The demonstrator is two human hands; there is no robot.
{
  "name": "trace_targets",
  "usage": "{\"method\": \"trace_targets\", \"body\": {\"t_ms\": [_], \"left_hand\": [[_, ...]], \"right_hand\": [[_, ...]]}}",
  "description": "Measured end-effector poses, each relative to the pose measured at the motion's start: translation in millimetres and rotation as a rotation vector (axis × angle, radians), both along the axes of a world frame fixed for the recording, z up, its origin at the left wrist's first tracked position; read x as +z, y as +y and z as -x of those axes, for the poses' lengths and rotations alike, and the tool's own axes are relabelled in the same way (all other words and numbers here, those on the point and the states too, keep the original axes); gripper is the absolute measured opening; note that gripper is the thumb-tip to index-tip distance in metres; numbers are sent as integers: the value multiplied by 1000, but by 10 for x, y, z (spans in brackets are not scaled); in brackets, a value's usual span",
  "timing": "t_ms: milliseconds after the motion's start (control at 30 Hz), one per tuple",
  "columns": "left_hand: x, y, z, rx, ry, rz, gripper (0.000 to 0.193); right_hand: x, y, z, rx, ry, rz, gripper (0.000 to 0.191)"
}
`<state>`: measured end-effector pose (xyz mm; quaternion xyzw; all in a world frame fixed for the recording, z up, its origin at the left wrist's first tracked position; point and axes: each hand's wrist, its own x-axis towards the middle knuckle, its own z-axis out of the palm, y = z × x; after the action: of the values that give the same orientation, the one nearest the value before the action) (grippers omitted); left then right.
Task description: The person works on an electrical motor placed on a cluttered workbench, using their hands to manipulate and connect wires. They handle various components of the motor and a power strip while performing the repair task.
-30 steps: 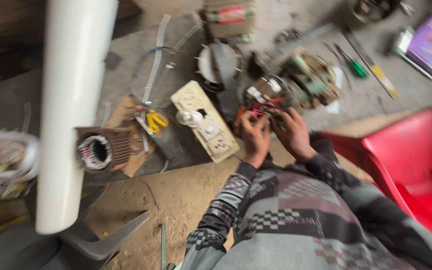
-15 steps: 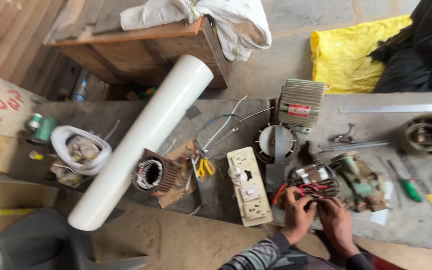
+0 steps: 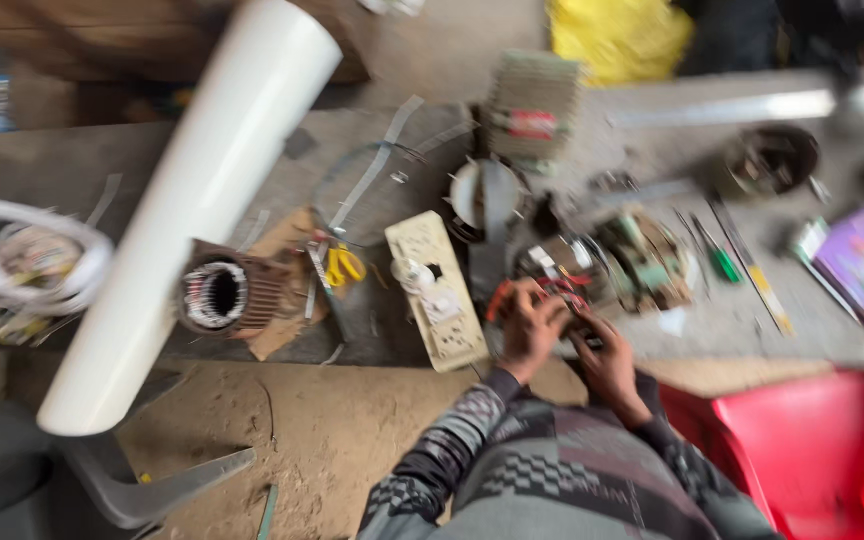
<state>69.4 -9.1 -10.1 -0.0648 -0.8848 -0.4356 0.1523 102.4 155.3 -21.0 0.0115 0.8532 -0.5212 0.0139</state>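
Both hands, left hand (image 3: 530, 330) and right hand (image 3: 607, 358), curl round a small motor winding with red wires (image 3: 560, 285), just right of the cream switch board (image 3: 437, 290); blur hides the exact pinch. Best to brace it with 1 hand and tease wires gently.

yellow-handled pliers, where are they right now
In the head view, the yellow-handled pliers lie left of the cream switch board, right of the ribbed motor stator.
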Motion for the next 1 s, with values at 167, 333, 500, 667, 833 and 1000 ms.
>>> {"method": "trace_targets", "body": {"t_ms": [167, 333, 500, 667, 833, 1000], "left_hand": [[-14, 31, 168, -41, 68, 102, 19], [26, 58, 287, -121, 67, 262, 19], [27, -26, 491, -297, 144, 337, 25], [-37, 50, 477, -249, 42, 250, 17], [-70, 149, 438, -240, -77, 122, 16], [-54, 356, 378, -165, -205, -64, 20]], "right_hand": [[-98, 99, -126, -2, -195, -31, 33], [-160, 186, -151, 30, -185, -2, 32], [-159, 250, -59, 50, -174, -49, 32], [-85, 332, 53, 37, -119, -52, 31], [0, 374, 48, 13, -177, 6, 30], [28, 407, 32, 30, -195, 35, 29]]}}
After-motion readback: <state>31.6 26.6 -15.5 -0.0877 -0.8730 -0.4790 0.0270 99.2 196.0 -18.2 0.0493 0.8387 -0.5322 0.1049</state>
